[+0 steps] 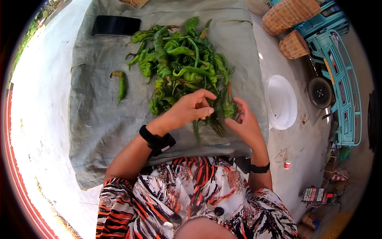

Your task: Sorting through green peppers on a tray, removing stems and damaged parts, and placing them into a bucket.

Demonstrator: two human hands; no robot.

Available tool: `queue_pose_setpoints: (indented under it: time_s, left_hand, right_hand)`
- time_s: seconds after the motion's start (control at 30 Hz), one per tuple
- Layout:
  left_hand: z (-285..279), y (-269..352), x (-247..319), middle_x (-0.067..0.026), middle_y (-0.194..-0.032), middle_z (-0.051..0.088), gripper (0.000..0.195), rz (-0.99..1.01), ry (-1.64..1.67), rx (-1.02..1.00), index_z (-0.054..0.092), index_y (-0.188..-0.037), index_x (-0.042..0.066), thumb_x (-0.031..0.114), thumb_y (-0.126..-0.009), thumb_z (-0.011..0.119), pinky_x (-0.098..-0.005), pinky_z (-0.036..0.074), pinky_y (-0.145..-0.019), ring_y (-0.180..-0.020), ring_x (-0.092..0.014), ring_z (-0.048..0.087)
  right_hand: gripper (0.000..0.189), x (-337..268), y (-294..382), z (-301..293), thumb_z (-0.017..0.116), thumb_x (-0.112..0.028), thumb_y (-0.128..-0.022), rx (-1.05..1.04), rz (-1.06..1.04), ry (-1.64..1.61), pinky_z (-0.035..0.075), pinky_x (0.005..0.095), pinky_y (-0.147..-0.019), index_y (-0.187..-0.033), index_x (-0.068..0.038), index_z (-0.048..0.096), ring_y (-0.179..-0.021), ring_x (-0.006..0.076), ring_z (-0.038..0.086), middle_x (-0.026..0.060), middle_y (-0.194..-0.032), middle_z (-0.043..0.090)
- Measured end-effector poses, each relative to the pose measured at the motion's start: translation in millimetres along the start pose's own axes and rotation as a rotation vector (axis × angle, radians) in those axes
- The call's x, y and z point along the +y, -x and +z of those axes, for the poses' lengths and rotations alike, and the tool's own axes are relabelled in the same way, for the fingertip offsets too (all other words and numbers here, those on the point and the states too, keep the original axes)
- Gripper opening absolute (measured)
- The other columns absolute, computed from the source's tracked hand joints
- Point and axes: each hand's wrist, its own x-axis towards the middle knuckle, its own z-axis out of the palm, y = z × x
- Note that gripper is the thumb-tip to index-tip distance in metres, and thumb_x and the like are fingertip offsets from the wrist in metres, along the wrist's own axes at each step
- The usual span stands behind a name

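Note:
A heap of green chili peppers (185, 59) lies on a grey-green woven plastic sheet (98, 119). Over the near edge of the heap, my left hand (194, 107) is bent with thumb and fingers apart and nothing visible between them. At the heap's near right side, my right hand (244, 119) has its thumb and fingertips against a wrinkled green pepper (229, 106) with a reddish tip; whether it grips the pepper is unclear. One pepper with a browned end (121, 86) lies apart on the left. Several thin peppers lie between my hands.
A black smartphone (116, 25) rests at the sheet's upper left. Right of the sheet stands a white plastic basin (281, 102) on the ground. Wicker baskets (294, 44) and a turquoise cargo vehicle (340, 86) are at the upper right. A red and white cup (287, 165) is on the ground.

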Motion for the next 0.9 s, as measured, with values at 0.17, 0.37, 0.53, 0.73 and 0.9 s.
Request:
queue_pose_setpoints:
  time_s: [0.17, 0.37, 0.53, 0.73, 0.9]
  left_hand:
    - [-0.7, 3.2, 4.0, 0.0047, -0.075, 0.051, 0.039, 0.034, -0.109, 0.013, 0.054, -0.120, 0.006, 0.021, -0.087, 0.067, -0.0203, 0.036, -0.060, -0.067, -0.003, 0.044]
    - [-4.1, 8.7, 4.6, 0.0060, -0.070, 0.049, 0.023, 0.025, -0.176, -0.018, 0.061, -0.104, 0.007, 0.021, -0.087, 0.067, -0.0198, 0.034, -0.055, -0.064, -0.002, 0.041]
    - [-3.1, 7.0, -7.1, 0.0050, -0.070, 0.050, 0.017, 0.118, -0.136, 0.009, 0.059, -0.092, 0.005, 0.020, -0.089, 0.065, -0.0197, 0.035, -0.054, -0.063, -0.002, 0.042]
    - [-1.3, 8.7, -7.5, 0.0043, -0.067, 0.050, 0.017, 0.042, -0.077, 0.135, 0.058, -0.088, 0.003, 0.019, -0.093, 0.059, -0.0202, 0.038, -0.053, -0.061, -0.004, 0.046]
    - [-2.1, 10.0, -10.3, 0.0041, -0.065, 0.048, 0.017, 0.068, -0.133, 0.137, 0.058, -0.089, 0.003, 0.019, -0.093, 0.058, -0.0200, 0.038, -0.052, -0.058, -0.004, 0.045]
  right_hand:
    - [0.069, -15.2, 11.4, 1.4, 0.073, -0.013, -0.068, -0.066, -0.019, -0.173, 0.040, 0.0218, -0.055, -0.130, -0.006, 0.044, -0.060, 0.0066, 0.047, 0.0068, -0.098, 0.054]
    - [0.065, -43.4, 18.8, -0.9, 0.073, -0.011, -0.065, -0.101, -0.123, 0.113, 0.040, 0.0221, -0.055, -0.126, -0.007, 0.049, -0.060, 0.0071, 0.046, 0.0052, -0.099, 0.054]
    - [0.064, -35.0, 17.2, 3.5, 0.073, -0.012, -0.065, -0.120, -0.181, 0.198, 0.041, 0.0232, -0.056, -0.125, -0.008, 0.051, -0.062, 0.0083, 0.047, 0.0035, -0.101, 0.055]
    - [0.059, -9.8, 18.5, -24.2, 0.063, -0.020, -0.083, 0.030, 0.029, -0.720, 0.044, 0.0221, -0.057, -0.135, -0.004, 0.040, -0.078, 0.0101, 0.050, 0.0099, -0.113, 0.055]
    - [0.047, 16.1, 11.6, -61.2, 0.059, -0.021, -0.090, 0.195, -0.165, -1.488, 0.045, 0.0220, -0.057, -0.131, -0.004, 0.043, -0.076, 0.0103, 0.051, 0.0099, -0.116, 0.055]
